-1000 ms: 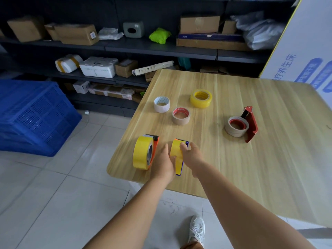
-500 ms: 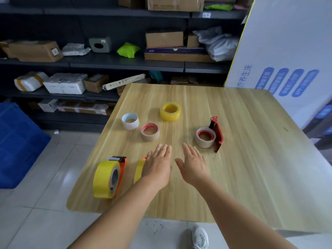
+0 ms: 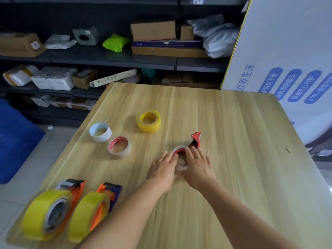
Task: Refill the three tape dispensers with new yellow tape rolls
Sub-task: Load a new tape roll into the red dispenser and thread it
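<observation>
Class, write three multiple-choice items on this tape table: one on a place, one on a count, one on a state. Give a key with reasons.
1. Where is the loose yellow roll?
A. beyond the white roll
B. at the near edge
C. on the floor

2. How many dispensers already carry yellow tape?
A. none
B. two
C. three

3. What are the hands doing?
A. resting in the lap
B. reaching onto the red dispenser
C. lifting the white roll

Key: 1 A, it lies farther back and to the right. 2 B, the orange dispenser and purple dispenser are loaded. 3 B, the left hand and right hand flank its empty core.
</observation>
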`<state>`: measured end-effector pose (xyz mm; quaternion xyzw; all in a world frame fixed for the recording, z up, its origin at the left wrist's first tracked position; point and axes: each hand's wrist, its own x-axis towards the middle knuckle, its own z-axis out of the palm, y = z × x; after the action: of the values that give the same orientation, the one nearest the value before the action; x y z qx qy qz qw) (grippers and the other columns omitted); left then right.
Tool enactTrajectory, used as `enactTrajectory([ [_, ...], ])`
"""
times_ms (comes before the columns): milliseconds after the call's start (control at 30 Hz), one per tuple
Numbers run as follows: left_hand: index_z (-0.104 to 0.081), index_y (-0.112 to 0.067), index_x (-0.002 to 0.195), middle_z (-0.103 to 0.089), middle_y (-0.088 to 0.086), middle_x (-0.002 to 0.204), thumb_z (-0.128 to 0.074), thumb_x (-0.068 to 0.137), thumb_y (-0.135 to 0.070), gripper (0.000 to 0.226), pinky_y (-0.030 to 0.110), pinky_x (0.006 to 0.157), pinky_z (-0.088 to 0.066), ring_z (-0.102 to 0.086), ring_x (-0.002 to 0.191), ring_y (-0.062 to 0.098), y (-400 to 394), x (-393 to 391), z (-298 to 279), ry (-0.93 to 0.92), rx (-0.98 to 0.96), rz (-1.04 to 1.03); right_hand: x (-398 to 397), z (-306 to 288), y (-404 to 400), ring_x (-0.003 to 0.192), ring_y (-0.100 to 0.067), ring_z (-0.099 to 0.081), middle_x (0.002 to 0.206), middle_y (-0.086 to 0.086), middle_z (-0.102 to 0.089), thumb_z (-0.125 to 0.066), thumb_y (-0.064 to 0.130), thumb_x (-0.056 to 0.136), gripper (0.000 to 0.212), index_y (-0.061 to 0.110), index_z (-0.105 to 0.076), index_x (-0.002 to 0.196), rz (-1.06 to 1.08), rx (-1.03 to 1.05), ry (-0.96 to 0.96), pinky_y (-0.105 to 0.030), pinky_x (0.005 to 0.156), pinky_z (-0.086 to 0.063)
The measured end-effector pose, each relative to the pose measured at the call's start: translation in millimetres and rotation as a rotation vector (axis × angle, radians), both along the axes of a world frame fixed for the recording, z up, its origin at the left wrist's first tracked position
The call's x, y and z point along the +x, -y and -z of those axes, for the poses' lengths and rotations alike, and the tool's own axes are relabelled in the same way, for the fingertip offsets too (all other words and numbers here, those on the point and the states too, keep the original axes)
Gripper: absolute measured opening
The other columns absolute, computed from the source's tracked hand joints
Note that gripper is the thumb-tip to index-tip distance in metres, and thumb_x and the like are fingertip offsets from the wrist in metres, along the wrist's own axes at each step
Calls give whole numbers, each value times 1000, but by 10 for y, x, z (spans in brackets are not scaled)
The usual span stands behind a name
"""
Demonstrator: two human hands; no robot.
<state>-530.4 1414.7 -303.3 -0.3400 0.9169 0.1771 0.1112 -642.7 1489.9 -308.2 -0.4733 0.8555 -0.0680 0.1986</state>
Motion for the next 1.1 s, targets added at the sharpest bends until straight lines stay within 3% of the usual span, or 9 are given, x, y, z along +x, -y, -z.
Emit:
enactTrajectory([
  [167,-38,-16,142,-6,-1,161,-48,96,-25,48,40,119,-14,-3,149,19,52,-167,103,91,2,-4,-259,136,45,150,-18,6,163,1,-1,-43,17,93,72,19,-5,154,-103,81,-57,-39,121,-9],
  [300,-52,-14,126,-29,2,149,-56,91,-34,41,35,109,-30,-31,136,24,105,-251,77,29,-24,-75,-404,135,41,150,-17,9,163,4,0,-45,12,93,76,18,-2,154,-109,76,-85,-38,121,-5],
  [367,-48,-14,125,-29,3,148,-64,85,-37,48,34,105,-34,-36,132,24,135,-319,84,-4,-12,-111,-415,147,75,150,-20,9,163,3,1,-48,15,93,78,18,0,154,-112,85,-93,-38,121,-3],
  [467,-23,-12,145,-12,5,159,-73,79,-36,86,34,111,-29,-25,143,22,212,-422,160,-22,92,-143,-376,162,161,149,-20,14,163,1,4,-53,19,92,83,18,2,154,-132,77,-81,-39,121,0],
  [533,-2,-11,152,-13,6,160,-73,79,-38,105,34,112,-28,-22,145,21,267,-479,194,-9,173,-143,-363,181,219,148,-19,17,163,2,3,-56,24,92,85,17,2,154,-160,80,-78,-40,122,2],
  [600,5,-11,152,-16,6,158,-73,79,-39,111,34,111,-28,-24,144,22,319,-515,214,5,198,-131,-370,198,261,147,-19,20,163,2,0,-58,29,91,88,17,2,154,-166,94,-78,-41,122,3],
  [767,-24,-14,142,-32,2,137,-80,68,-38,97,38,100,-43,-44,125,24,422,-501,226,-96,191,-74,-432,162,287,149,-18,12,158,3,-18,-60,42,85,86,21,-11,153,-178,80,-49,-47,120,-2],
  [933,-19,-17,140,-27,2,141,-82,65,-35,99,38,98,-45,-51,120,26,500,-433,201,-204,287,-126,-480,93,317,146,-18,-12,148,5,-29,-67,43,75,86,30,-21,147,-185,-40,-26,-42,112,-22],
  [1100,-23,-26,139,-30,-5,142,-82,64,-38,97,33,98,-43,-48,123,18,629,-303,102,-342,324,-186,-381,-9,443,140,-18,-27,151,4,-27,-69,31,75,92,23,-16,151,-215,-111,-1,-33,113,-19],
])
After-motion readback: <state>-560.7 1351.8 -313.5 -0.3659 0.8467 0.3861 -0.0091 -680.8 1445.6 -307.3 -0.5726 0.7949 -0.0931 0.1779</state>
